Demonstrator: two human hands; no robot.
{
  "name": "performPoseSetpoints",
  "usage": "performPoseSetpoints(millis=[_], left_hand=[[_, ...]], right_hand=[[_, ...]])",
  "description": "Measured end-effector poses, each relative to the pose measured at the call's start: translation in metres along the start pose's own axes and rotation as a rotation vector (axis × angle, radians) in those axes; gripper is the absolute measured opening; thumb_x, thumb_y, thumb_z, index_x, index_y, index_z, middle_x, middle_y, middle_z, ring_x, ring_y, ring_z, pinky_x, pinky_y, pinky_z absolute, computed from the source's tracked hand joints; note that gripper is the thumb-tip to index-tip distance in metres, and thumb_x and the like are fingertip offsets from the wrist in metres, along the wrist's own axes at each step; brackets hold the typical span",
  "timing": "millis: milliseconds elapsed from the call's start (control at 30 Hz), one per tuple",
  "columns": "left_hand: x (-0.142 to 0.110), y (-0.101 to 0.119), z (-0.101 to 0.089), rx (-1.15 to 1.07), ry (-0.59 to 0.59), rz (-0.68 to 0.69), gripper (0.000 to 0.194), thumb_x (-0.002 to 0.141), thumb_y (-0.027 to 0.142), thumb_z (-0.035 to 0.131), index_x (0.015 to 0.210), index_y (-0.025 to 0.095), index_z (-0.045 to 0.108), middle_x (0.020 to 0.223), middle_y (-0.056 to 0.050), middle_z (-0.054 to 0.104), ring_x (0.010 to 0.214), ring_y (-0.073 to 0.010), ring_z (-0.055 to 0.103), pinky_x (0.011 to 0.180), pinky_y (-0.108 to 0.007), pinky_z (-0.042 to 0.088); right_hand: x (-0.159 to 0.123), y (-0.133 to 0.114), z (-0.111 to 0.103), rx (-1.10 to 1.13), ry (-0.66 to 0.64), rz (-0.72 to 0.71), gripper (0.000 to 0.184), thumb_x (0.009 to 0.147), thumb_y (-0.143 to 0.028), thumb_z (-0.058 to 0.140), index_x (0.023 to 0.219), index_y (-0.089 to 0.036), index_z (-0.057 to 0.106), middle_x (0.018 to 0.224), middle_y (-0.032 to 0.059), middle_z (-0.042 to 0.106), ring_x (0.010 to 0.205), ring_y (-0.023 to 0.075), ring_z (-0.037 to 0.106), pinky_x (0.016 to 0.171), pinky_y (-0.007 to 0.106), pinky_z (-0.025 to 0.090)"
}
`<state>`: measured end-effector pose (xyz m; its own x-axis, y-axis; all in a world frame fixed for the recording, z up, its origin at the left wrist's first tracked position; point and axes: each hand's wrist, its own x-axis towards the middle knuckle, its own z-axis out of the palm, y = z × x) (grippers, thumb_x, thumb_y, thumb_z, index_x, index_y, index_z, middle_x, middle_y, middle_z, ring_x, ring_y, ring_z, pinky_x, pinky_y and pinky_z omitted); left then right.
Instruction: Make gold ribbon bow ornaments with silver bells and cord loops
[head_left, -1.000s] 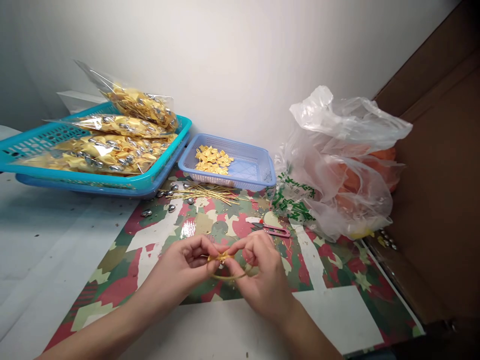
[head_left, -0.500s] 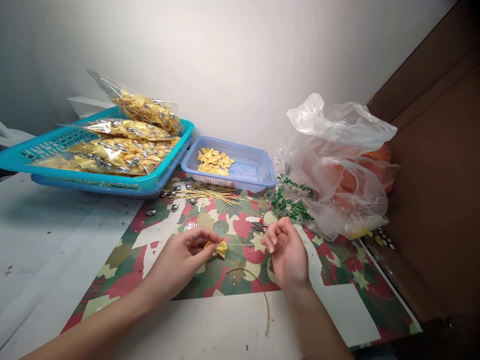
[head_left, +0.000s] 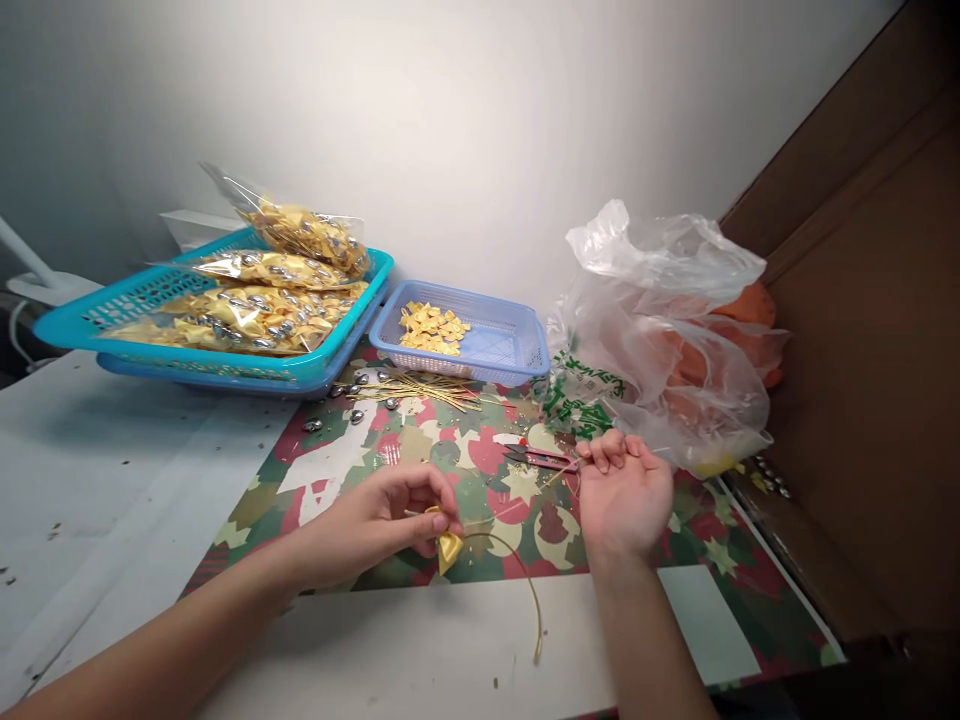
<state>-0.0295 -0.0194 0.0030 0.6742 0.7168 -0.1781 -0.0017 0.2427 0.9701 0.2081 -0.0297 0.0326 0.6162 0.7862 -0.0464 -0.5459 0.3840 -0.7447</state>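
My left hand [head_left: 397,520] pinches a small yellow ribbon bow [head_left: 449,551] between thumb and fingers, low over the patterned paper. A thin thread [head_left: 517,508] runs from the bow up to my right hand [head_left: 626,490], which is turned palm up with its fingers curled in on the thread's end. Just left of those fingertips lie thread snips [head_left: 544,459], blades pointing left. From beside the bow, a curved gold cord [head_left: 534,590] arcs down onto the white sheet. The exact grip of the right fingers is partly hidden.
Behind stands a blue basket [head_left: 510,377] of yellow bows. Gold cords [head_left: 424,390] and silver beads [head_left: 357,417] lie before it. A turquoise basket [head_left: 330,352] with filled clear bags stands left; a plastic bag [head_left: 660,350] sits right, near a brown panel [head_left: 862,350].
My right hand has moved right and turned palm up, drawing the thread out. My left hand has shifted slightly right and down with the bow. The camera view has shifted a little.
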Motion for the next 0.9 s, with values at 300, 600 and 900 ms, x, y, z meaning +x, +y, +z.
performPoseSetpoints(millis=[300, 600, 900], left_hand=[[0.008, -0.006, -0.01, 0.471, 0.331, 0.199, 0.016, 0.088, 0.035, 0.06, 0.093, 0.021, 0.065, 0.09, -0.003, 0.072, 0.071, -0.0158, 0.066, 0.057, -0.025, 0.052], [0.013, -0.015, -0.016, 1.026, 0.598, 0.376, 0.02, 0.086, 0.035, 0.051, 0.089, 0.022, 0.066, 0.084, -0.005, 0.073, 0.075, -0.0231, 0.066, 0.064, -0.032, 0.05], [-0.099, 0.017, -0.016, 1.044, 0.833, 0.344, 0.022, 0.089, 0.04, 0.051, 0.094, 0.023, 0.064, 0.089, -0.004, 0.074, 0.078, -0.0222, 0.067, 0.073, -0.029, 0.051]], right_hand=[[0.018, 0.009, -0.017, -0.501, -0.131, -0.143, 0.02, 0.074, -0.03, 0.05, 0.066, -0.023, 0.033, 0.056, -0.0093, 0.029, 0.047, 0.009, 0.024, 0.045, 0.021, 0.026], [0.015, 0.035, -0.014, -1.02, -0.522, -0.336, 0.03, 0.077, -0.028, 0.061, 0.105, -0.022, 0.072, 0.114, 0.0079, 0.068, 0.109, 0.0249, 0.061, 0.09, 0.038, 0.05], [-0.058, -0.022, -0.065, -0.944, -0.536, -0.719, 0.017, 0.083, -0.022, 0.057, 0.089, -0.025, 0.073, 0.098, 0.0069, 0.071, 0.098, 0.0252, 0.064, 0.092, 0.045, 0.049]])
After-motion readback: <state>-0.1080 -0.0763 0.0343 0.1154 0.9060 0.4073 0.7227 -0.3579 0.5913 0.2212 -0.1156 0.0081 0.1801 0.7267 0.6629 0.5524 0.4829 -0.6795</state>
